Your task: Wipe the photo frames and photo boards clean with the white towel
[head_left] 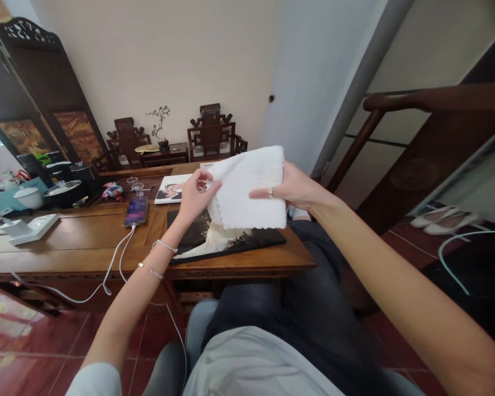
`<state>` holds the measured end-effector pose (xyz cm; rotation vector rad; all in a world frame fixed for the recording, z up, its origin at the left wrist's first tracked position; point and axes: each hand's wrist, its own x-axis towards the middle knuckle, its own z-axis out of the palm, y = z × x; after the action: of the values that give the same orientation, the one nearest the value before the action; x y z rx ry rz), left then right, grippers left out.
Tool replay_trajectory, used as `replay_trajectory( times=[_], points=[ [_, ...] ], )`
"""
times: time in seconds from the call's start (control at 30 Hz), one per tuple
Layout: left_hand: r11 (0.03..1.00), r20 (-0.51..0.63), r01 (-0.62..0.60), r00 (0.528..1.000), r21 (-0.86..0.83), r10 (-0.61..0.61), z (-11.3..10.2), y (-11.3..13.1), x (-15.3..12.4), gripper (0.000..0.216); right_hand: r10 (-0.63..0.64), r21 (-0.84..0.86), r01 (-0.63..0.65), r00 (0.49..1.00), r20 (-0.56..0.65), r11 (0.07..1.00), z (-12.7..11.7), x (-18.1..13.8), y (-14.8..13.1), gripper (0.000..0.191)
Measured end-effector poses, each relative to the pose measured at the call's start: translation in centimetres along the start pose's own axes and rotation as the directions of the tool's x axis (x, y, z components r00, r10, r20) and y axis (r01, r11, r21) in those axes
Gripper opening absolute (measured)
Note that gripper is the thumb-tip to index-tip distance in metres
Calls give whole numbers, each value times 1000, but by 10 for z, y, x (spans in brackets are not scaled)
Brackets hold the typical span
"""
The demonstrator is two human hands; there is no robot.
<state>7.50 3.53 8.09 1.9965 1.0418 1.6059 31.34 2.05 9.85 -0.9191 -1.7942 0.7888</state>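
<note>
A white cloth (pixel 253 190) with a scalloped edge, folded into a rough square, is held up above the table's right end. My left hand (pixel 197 190) pinches its left side between thumb and fingers. On the right side, my right hand (pixel 289 186) grips it, thumb lying across the front and the other fingers hidden behind. Below the cloth, a dark picture book or print (pixel 190 236) with a pale flowing dress on it lies on the table. A white booklet (pixel 165 190) with a portrait lies just beyond my left hand.
The wooden table (pixel 82 236) stretches left, bearing a phone (pixel 136 212) on a charging cable, a white power strip (pixel 35 228), a white lidded cup (pixel 28 197) and a dark pot (pixel 66 193). A wooden chair (pixel 396 104) stands at right. White shoes (pixel 435 220) lie beyond.
</note>
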Motion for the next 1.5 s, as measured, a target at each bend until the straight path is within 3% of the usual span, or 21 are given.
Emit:
replay_trajectory(
  times=[0.07, 0.17, 0.23, 0.33, 0.4, 0.47, 0.57, 0.67, 0.9, 1.1, 1.2, 1.3, 1.4, 1.5],
  points=[
    [989, 90, 149, 985, -7, -147, -2, 1, 0, 14, -11, -84, 16, 998, 62, 996, -6, -4, -2, 61],
    [925, 298, 360, 876, 123, -380, -8, 2, -3, 8, -23, -349, 16, 1000, -16, 937, -20, -3, 0, 63],
    [891, 343, 337, 834, 304, -433, -16, 3, -10, 15, -84, -594, -19, 986, -144, 804, -30, -1, 5, 55],
    [752, 308, 178, 834, 634, -457, -32, 9, -30, 33, -229, -815, -48, 949, -218, 577, -35, -1, 19, 48],
    [507, 159, 197, 802, 839, -575, -40, 16, -48, 44, -267, -868, 5, 953, -147, 496, -28, -7, 33, 60],
    [324, 39, 245, 741, 914, -671, -44, 22, -64, 55, -204, -885, 103, 979, 10, 454, -11, -17, 47, 65],
    [265, -16, 288, 703, 920, -711, -43, 26, -80, 63, -30, -835, 293, 948, 316, 465, 17, -36, 63, 64],
    [282, -44, 317, 730, 906, -682, -41, 20, -87, 65, 5, -766, 398, 886, 463, 505, 32, -59, 66, 65],
    [430, 7, 304, 810, 850, -587, -59, -24, -96, 65, -19, -718, 442, 858, 513, 537, 21, -97, 45, 60],
    [609, 43, 265, 896, 748, -443, -71, -65, -98, 64, 76, -811, 324, 909, 409, 486, 21, -37, 63, 60],
    [692, 112, 230, 905, 684, -411, -77, -69, -96, 61, 94, -828, 315, 912, 400, 464, 25, -3, 71, 59],
    [764, 183, 200, 905, 614, -384, -81, -64, -94, 58, 80, -828, 307, 919, 386, 470, 30, 4, 70, 59],
    [799, 206, 186, 910, 572, -359, -81, -58, -94, 56, 74, -812, 300, 920, 386, 501, 33, -20, 62, 62],
    [816, 202, 174, 921, 552, -333, -80, -56, -95, 52, 40, -755, 329, 904, 425, 567, 34, -69, 49, 62]
  ],
)
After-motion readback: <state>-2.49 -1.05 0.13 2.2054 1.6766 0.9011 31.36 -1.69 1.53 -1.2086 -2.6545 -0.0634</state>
